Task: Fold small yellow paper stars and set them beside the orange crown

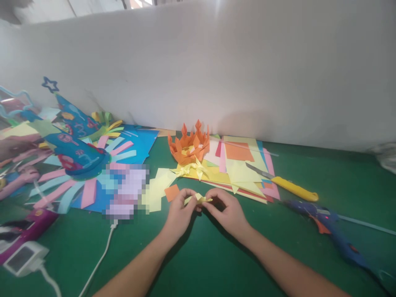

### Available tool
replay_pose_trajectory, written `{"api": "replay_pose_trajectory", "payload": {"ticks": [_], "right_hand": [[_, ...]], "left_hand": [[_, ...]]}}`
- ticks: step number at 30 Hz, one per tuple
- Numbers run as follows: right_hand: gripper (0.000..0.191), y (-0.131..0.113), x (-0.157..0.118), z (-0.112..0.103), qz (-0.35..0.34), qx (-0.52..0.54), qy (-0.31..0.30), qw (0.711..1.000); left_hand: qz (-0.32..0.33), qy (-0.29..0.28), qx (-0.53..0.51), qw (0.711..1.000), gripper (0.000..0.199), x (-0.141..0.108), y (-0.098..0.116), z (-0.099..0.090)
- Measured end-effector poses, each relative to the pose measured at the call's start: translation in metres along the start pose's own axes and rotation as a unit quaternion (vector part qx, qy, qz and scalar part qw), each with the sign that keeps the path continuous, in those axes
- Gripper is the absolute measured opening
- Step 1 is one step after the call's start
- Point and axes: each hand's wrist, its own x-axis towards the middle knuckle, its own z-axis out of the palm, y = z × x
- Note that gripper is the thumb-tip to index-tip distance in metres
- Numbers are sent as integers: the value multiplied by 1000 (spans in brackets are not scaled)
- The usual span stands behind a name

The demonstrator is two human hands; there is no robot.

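Between my fingers is a small piece of folded pale yellow paper (pixel 199 199), held just above the green table. My left hand (pixel 183 206) pinches its left side, thumb toward me. My right hand (pixel 225 207) grips the right end between thumb and forefinger. Right behind my hands lie folded yellow paper pieces (pixel 198 168), next to an orange folded-paper crown (pixel 188 150). A small orange paper square (pixel 172 192) rests by my left fingers.
To the right are a yellow-handled craft knife (pixel 295 189), blade out, and a blue glue gun (pixel 331 231) with its stick. Coloured paper sheets (pixel 243 165) are stacked behind. On the left stand blue party hats (pixel 77 156) with paper strips, and a white cable (pixel 103 255).
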Motion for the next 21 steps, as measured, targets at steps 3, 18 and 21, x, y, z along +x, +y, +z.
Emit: {"api": "replay_pose_trajectory", "payload": {"ticks": [3,18,21], "right_hand": [[6,1,0,-1,-21,-24,2,999],[7,0,0,-2,-41,-121,15,992],[7,2,0,-2,-44,-140,23,989]], "left_hand": [[-1,-14,7,1000,23,0,0,0],[23,-34,31,999,26,-1,0,-1],[48,-41,72,995,22,-2,-2,-2]]}}
